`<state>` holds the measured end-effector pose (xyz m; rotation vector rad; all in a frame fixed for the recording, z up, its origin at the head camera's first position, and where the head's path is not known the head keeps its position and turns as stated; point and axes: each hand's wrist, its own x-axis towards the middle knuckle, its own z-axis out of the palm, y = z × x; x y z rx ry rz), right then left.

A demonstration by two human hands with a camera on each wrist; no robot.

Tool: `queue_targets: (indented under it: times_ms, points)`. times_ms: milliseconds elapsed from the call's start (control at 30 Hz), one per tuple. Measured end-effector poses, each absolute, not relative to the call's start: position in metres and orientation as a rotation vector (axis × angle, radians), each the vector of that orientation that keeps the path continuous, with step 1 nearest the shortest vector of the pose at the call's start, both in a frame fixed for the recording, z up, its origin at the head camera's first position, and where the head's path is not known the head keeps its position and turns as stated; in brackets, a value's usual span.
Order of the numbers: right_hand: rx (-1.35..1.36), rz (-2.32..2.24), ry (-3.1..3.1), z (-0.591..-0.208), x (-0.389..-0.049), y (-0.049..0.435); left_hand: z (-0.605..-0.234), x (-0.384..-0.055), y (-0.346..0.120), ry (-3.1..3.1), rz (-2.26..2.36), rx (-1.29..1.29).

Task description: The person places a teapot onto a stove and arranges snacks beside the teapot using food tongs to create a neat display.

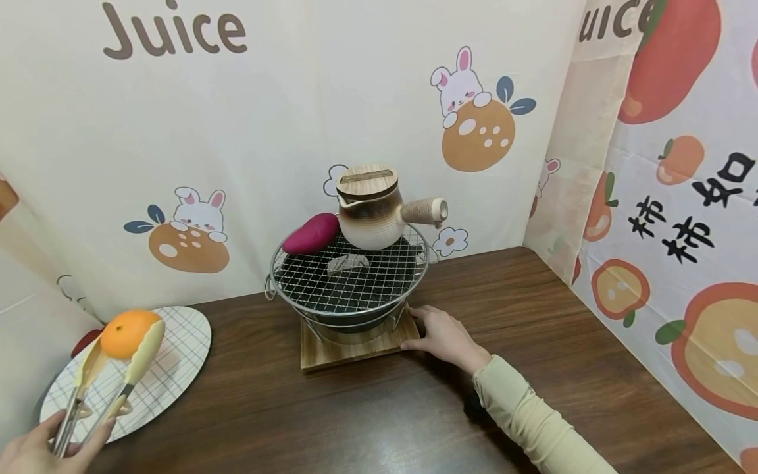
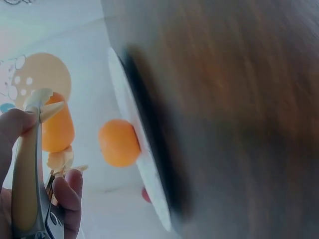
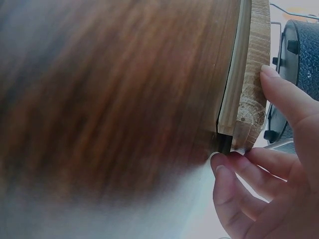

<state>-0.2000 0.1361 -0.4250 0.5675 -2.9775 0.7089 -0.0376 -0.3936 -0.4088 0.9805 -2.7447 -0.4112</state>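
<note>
- left hand point(image 1: 35, 453) clamped on cream-tipped metal tongs point(image 1: 139, 361): squeeze that round orange fruit point(image 1: 121, 334) evenly!
- right hand point(image 1: 445, 336) clamped on square brown wooden board point(image 1: 343, 353): steady it!

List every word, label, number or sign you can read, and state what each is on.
"Juice": upper left of the back wall.
"uice": cream strip at upper right; no first letter shows.
"柿", "柿", "如": fruit-print sheet on the right.
One mark beside "如" is cut off at the picture's edge: unreadable.
None readable on the tongs, orange, board, pot, grill or plate.
</note>
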Motion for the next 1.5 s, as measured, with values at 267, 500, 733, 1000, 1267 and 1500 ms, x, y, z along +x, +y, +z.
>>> queue_targets:
  times_ms: [267, 500, 733, 1000, 1267, 1500]
  points:
    - [0.572, 0.710, -2.968, -0.425, -0.200, 0.136, -0.394, -0.041, -0.363, -2.800, -0.433, 1.019]
    - [0.579, 0.710, -2.966, -0.424, -0.201, 0.136, -0.389, -0.045, -0.346, -2.706, -0.530, 0.835]
    - [0.577, 0.707, -2.970, -0.425, -0.202, 0.136, -0.373, -0.053, -0.318, -2.697, -0.546, 0.798]
    - [0.571, 0.712, -2.972, -0.426, -0.201, 0.137, -0.363, -0.057, -0.300, -2.626, -0.568, 0.562]
    - [0.574, 0.709, -2.972, -0.427, -0.201, 0.138, -0.355, -0.061, -0.283, -2.605, -0.598, 0.494]
    - [0.576, 0.716, -2.964, -0.427, -0.200, 0.137, -0.347, -0.065, -0.273, -2.598, -0.614, 0.422]
